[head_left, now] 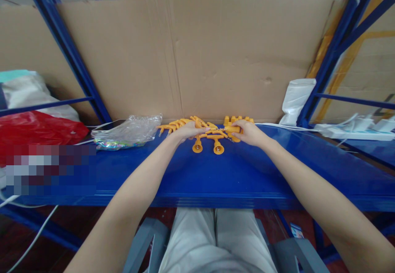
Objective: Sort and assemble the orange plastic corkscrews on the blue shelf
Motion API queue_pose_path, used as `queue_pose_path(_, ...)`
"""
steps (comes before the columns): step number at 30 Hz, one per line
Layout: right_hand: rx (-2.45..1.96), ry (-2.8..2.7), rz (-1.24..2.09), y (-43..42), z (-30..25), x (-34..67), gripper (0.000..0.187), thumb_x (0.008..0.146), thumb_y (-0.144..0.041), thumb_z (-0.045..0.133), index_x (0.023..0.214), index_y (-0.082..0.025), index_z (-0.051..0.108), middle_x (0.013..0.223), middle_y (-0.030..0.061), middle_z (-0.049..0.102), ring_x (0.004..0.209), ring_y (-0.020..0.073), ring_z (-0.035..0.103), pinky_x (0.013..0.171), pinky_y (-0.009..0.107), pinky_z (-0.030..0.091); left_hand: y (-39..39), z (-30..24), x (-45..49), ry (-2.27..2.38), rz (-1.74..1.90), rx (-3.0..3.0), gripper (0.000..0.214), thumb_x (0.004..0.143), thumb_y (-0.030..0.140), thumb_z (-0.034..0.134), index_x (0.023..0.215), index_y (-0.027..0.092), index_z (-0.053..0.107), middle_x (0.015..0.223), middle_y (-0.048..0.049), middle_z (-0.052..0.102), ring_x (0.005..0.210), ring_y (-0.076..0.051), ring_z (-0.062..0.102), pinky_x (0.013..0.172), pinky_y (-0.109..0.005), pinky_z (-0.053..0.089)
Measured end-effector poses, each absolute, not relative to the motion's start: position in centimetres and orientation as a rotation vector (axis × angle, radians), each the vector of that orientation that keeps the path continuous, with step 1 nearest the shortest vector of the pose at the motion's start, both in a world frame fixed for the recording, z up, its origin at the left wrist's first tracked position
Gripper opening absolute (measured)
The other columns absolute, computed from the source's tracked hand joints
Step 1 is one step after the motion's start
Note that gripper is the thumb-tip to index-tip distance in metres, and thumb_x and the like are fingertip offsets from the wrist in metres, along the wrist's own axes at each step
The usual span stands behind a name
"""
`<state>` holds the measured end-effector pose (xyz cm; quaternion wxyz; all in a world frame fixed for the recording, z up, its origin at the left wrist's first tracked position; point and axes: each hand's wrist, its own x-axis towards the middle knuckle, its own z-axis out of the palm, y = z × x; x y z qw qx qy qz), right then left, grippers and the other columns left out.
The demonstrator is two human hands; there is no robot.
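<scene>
Several orange plastic pieces lie on the blue shelf top in front of me. Two of them, cup-shaped pieces, have round open mouths facing me: the left cup and the right cup. Small metal chains show among the pieces. My left hand is closed around an orange stick-like piece, its fingertips partly hidden. Thumb and fingers of my right hand pinch an orange block-like piece. More orange stick-like pieces lie fanned out beside my left hand.
A clear plastic bag lies to the left, near a red bag. Cardboard closes off the back. At the right stand a white pouch and a white power strip with cables. Blue posts flank the shelf.
</scene>
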<state>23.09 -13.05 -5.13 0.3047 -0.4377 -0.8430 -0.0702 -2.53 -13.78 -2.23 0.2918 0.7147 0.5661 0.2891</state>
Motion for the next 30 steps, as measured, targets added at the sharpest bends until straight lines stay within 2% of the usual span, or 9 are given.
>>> queue_pose_path(8,-1.179,-2.179,-0.121,-13.4,-4.8,23.1,0.024,0.077,-0.024,0.066,0.1,-0.019,0.069,0.104,0.0101,0.071,0.093,0.0255,0.067,0.085,0.042,0.051,-13.4,-2.3,-3.0,1.505,0.75,2.005,0.044,0.076,0.054,0.063,0.053,0.019,0.046,0.05,0.003,0.04,0.046,-0.009,0.034,0.047,-0.026,0.021)
queue_pose_path(13,-1.164,-2.131,0.047,-12.9,-5.1,23.4,0.024,0.075,-0.029,0.068,0.097,-0.018,0.07,0.095,0.0082,0.072,0.08,0.0221,0.067,0.074,0.038,0.053,-13.5,-2.2,-3.0,1.466,0.786,1.995,0.04,0.076,0.049,0.065,0.056,0.018,0.048,0.049,0.0035,0.04,0.046,-0.008,0.034,0.046,-0.024,0.022)
queue_pose_path(16,-1.155,-2.114,0.129,-12.8,-5.1,23.7,0.028,0.074,-0.031,0.068,0.098,-0.017,0.069,0.089,0.0069,0.072,0.068,0.018,0.063,0.065,0.034,0.051,-13.9,-2.0,-2.7,1.495,0.826,1.944,0.034,0.074,0.045,0.067,0.059,0.018,0.054,0.049,0.0043,0.039,0.047,-0.009,0.035,0.046,-0.024,0.023)
queue_pose_path(20,-1.162,-2.101,0.183,-12.9,-5.1,23.9,0.033,0.074,-0.034,0.067,0.102,-0.016,0.068,0.082,0.0059,0.071,0.065,0.0169,0.062,0.06,0.031,0.049,-14.3,-1.8,-2.5,1.453,0.883,1.907,0.021,0.073,0.037,0.07,0.072,0.016,0.065,0.052,0.003,0.047,0.052,-0.011,0.042,0.048,-0.024,0.026)
queue_pose_path(24,-1.114,-2.116,0.176,-12.7,-5.2,23.8,0.031,0.074,-0.033,0.068,0.102,-0.018,0.069,0.088,0.006,0.071,0.072,0.0185,0.064,0.065,0.034,0.051,-14.3,-1.8,-2.5,1.452,0.898,1.886,0.019,0.072,0.035,0.07,0.073,0.017,0.065,0.052,0.0035,0.047,0.052,-0.011,0.041,0.048,-0.025,0.026)
queue_pose_path(30,-1.055,-2.134,0.072,-12.7,-5.4,23.4,0.027,0.076,-0.028,0.068,0.101,-0.02,0.07,0.099,0.0076,0.071,0.086,0.0213,0.066,0.078,0.038,0.052,-14.1,-1.9,-2.3,1.482,0.854,1.891,0.028,0.075,0.039,0.067,0.063,0.018,0.054,0.05,0.0056,0.034,0.047,-0.008,0.029,0.048,-0.025,0.018)
